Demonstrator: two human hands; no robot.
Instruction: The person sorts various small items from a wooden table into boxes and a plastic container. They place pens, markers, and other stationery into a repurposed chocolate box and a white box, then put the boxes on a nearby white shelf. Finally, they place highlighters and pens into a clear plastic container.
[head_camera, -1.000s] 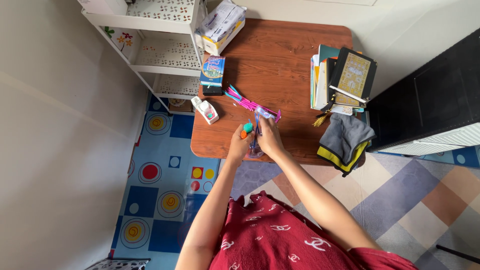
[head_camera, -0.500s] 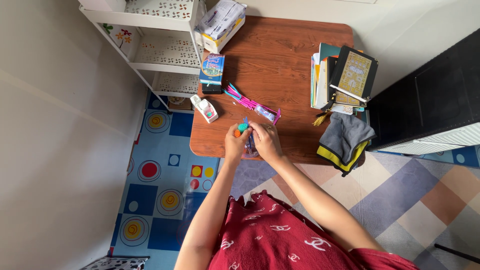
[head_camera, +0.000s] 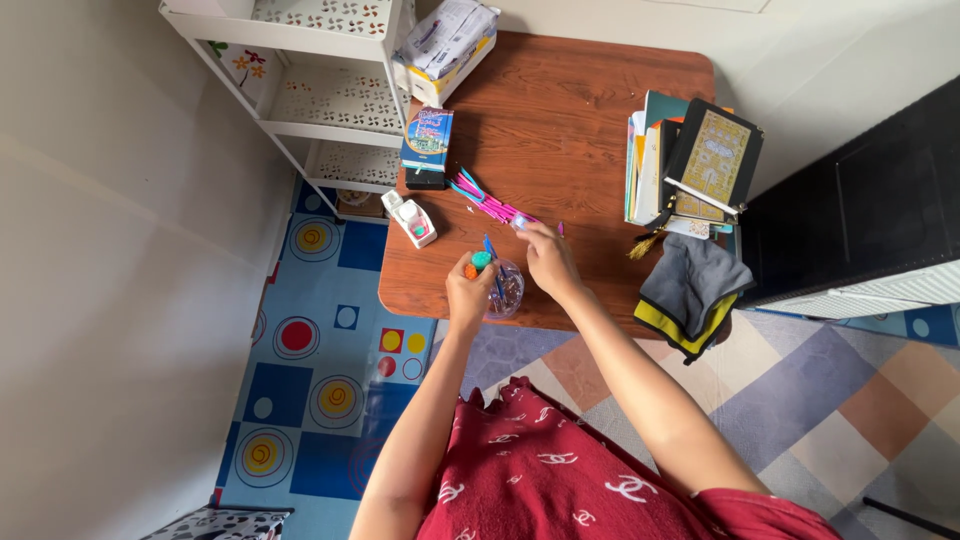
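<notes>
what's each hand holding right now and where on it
Left hand holds pens topped with teal and orange balls, gripped on the shafts just below the tops, above a clear cup. Right hand pinches a small pale item; its kind cannot be told.

A brown wooden table (head_camera: 560, 110) with rounded corners stands at centre, its far edge against a pale wall (head_camera: 820, 40) at 12 o'clock. At 11 o'clock a white shelf rack (head_camera: 330, 95) with perforated trays touches the table's corner. A plain cream wall (head_camera: 110, 270) fills 9 o'clock. A black cabinet (head_camera: 860, 200) sits at 3 o'clock. The floor at 7 o'clock is a blue play mat (head_camera: 310, 390) with coloured circles; at 5 o'clock lies a chequered rug (head_camera: 830, 400) in grey, lilac and peach. Soft, even daylight.
</notes>
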